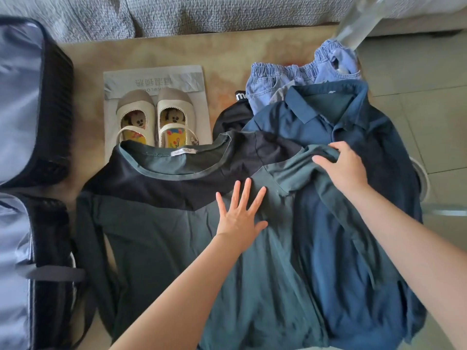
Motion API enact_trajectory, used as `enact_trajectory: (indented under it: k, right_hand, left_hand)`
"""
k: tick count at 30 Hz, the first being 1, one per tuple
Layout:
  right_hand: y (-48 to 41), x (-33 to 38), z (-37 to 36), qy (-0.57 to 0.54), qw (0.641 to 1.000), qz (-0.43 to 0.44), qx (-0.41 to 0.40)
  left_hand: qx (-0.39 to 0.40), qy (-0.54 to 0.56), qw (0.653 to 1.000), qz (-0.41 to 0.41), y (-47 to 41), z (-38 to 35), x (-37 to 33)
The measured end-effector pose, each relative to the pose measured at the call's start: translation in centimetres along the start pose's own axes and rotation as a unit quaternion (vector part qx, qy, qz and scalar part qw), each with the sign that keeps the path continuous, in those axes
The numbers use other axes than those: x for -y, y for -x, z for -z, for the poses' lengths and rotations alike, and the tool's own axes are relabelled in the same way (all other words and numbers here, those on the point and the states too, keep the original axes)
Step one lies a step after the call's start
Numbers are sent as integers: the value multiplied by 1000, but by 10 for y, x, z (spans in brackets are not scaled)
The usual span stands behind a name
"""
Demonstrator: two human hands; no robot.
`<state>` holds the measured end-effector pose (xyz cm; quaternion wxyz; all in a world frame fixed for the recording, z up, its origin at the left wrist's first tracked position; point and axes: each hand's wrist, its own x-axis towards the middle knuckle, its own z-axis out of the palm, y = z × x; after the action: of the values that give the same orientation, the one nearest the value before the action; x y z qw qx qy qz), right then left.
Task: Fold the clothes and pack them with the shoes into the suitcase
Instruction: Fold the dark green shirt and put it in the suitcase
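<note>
Where it lies spread on the tan table [202,49], the long-sleeved top [156,236] shows dark green cloth with a black yoke across the shoulders, a green-bound round neck and a small white label inside the collar. Its neckline points to twelve o'clock and one sleeve runs down its nine o'clock side.

The left hand [238,215] rests flat on the chest of the top, palm down. Its fingers [243,193] are straight and spread toward twelve o'clock, gripping nothing, and the black yoke begins just beyond the fingertips. The right hand [346,170], at two o'clock from the left, has its fingers [326,160] curled round a bunched fold of the top's green sleeve. It holds that fold over a navy polo shirt [341,248] that lies under the top's three o'clock edge.

Light blue denim shorts [278,77] and a black garment [232,114] lie beyond the polo, toward twelve o'clock. The cream strap shoes [151,117] stand on a grey paper bag [156,77] at eleven o'clock from the left hand, heels at the top's collar. The open suitcase [58,97] lies at nine o'clock.
</note>
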<state>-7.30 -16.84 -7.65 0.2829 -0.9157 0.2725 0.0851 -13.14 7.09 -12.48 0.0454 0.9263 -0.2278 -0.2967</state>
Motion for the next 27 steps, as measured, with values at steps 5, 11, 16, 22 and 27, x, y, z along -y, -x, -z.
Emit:
enact_trajectory:
  k: [5, 11, 16, 22, 27]
  right_hand:
    - [23, -33, 13, -49, 999, -1, -24]
    - [52, -80, 19, -9, 999, -32, -31]
    - [59, -84, 21, -21, 999, -28, -29]
    - [50, -90, 28, -35, 998, -40, -30]
    - [45, -101, 35, -56, 997, -54, -24]
  left_hand:
    - [-81, 23, 996, -36, -6, 12, -9]
    - [-124, 60, 990, 1, -48, 37, -8]
    - [-267, 146, 952, -16, -89, 79, -5]
    - [-182, 78, 980, 22, -126, 108, 2]
    - [-240, 75, 965, 72, -134, 120, 3]
